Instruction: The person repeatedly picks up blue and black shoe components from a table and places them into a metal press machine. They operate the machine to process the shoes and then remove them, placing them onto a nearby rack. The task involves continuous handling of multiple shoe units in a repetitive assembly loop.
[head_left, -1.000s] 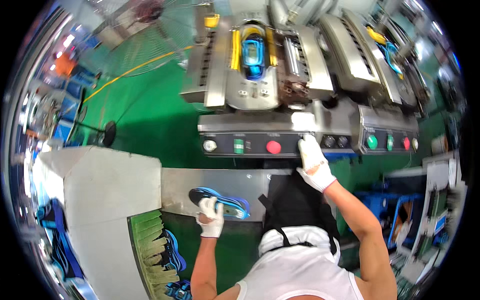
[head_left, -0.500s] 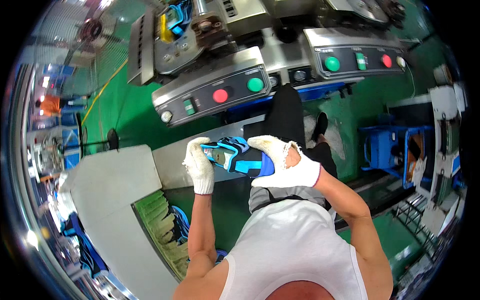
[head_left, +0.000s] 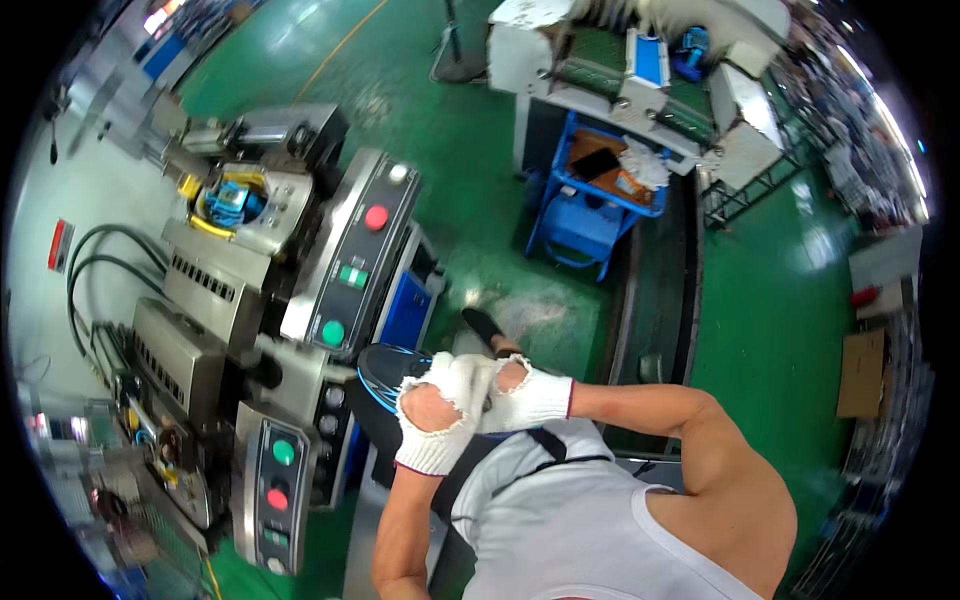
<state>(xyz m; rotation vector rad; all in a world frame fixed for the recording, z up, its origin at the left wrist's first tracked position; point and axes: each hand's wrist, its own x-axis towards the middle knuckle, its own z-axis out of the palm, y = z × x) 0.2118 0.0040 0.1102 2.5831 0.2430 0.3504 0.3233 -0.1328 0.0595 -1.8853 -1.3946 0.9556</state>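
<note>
**Handling notes: black and blue sports shoe held in both gloved hands**

The grey metal press machine (head_left: 210, 290) fills the left of the scene, with sloping control panels carrying red and green round push buttons (head_left: 376, 217). A second shoe, blue, sits clamped in the yellow-edged station (head_left: 232, 203) at far left. A blue wheeled cart (head_left: 585, 215) stands far, right of centre, on the green painted floor (head_left: 780, 300).

The black sports shoe with blue trim lines (head_left: 385, 385) is held near the centre, just right of the nearest panel and in front of the person's chest. Only its rounded left end shows; the rest is hidden behind the gloves.

The left hand (head_left: 432, 420), in a worn white knit glove with a torn back, is closed over the shoe from the near side. The right hand (head_left: 515, 392), gloved likewise, is closed on it from the right, touching the left hand.

Judged handling: light, with a soft, yielding upper and a stiffer sole. Grip at the sole edge and heel; squeezing the upper risks deforming it. Knit gloves likely give adequate friction.
</note>
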